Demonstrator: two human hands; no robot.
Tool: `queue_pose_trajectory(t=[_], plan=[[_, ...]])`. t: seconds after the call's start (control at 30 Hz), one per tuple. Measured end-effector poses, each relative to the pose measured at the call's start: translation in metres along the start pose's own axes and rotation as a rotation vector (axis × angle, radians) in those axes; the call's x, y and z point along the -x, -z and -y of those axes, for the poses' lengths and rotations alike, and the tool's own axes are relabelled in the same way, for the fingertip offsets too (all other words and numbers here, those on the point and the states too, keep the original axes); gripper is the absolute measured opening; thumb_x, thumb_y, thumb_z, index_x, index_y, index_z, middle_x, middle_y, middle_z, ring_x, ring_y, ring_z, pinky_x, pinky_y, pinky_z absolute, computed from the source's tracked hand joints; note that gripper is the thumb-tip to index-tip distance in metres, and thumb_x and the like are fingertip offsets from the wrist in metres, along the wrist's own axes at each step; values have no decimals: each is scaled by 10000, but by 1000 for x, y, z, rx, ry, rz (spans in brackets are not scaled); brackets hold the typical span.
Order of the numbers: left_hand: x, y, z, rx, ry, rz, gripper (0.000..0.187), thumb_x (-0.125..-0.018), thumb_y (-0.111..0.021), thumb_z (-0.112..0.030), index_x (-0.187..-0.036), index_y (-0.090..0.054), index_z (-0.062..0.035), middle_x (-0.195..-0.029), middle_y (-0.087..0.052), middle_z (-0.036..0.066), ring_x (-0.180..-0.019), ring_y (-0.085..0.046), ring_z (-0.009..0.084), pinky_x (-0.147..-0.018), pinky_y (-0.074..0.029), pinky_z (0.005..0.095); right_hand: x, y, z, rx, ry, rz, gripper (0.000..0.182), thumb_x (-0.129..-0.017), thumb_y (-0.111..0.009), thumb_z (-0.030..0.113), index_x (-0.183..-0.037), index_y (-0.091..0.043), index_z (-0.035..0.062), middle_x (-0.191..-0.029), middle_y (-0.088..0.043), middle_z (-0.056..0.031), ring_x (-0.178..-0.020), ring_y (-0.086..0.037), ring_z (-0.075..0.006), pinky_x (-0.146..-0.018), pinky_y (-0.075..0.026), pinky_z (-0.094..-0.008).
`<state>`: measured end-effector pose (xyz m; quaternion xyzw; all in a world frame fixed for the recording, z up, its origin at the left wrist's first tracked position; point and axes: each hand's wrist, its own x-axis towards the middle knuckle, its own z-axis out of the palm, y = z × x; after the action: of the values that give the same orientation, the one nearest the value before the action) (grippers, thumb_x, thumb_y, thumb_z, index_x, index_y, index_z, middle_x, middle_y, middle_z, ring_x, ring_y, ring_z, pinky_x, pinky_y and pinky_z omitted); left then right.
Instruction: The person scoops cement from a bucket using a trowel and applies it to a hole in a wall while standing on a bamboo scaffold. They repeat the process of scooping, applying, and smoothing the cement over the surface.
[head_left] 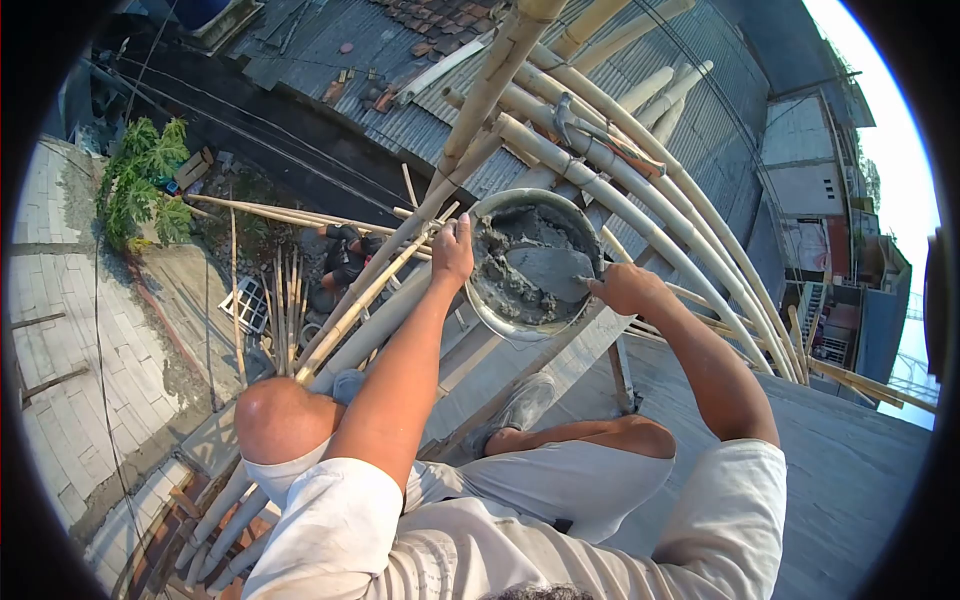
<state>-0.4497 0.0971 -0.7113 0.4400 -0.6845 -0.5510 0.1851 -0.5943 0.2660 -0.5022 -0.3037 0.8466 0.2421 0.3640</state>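
the bucket (518, 331) is out front, the left hand (453, 252) clamped on it, the right hand (627, 289) clasping a trowel (548, 270) in the wet cement (498, 292), seemingly scooping, and the next move likely needs a steady bucket.

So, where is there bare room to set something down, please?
The grey surface is bare between the right sleeve and the poles; whether it is level, I cannot tell. It is crowded at the bucket, with the left hand holding its rim and the right hand on the trowel, and beyond, where a hammer lies among the poles.
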Motion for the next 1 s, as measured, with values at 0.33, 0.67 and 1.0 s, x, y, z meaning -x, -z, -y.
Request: queue_pose_trajectory(t=[0.33, 0.67, 1.0], plan=[[1, 0, -3, 23, 8, 20, 612, -983, -355, -509, -991, -610, 48, -944, -634, 291, -933, -597, 449, -813, -450, 484, 15, 24, -27, 154, -74, -90, 351, -846, -612, 334, -990, -705, 28, -992, -691, -188, -965, -668, -336, -786, -540, -436], [3, 5, -12, 16, 59, 30, 599, -984, -361, -497, -1007, -601, 51, -928, -622, 281, -949, -575, 455, -837, -426, 469, 24, -48, -23, -15, 51, -278, 394, -829, -586, 404, -928, -691, 37, -960, -690, -149, -869, -672, -319, -759, -519, -457], [1, -1, -2, -8, 21, -28, 639, -982, -370, -490, -1041, -606, 100, -1006, -622, 319, -997, -585, 456, -868, -444, 467, 11, -3, -13, -86, -18, -129, 465, -884, -528, 455, -954, -707, 31, -976, -690, -179, -942, -666, -324, -805, -519, -446]])
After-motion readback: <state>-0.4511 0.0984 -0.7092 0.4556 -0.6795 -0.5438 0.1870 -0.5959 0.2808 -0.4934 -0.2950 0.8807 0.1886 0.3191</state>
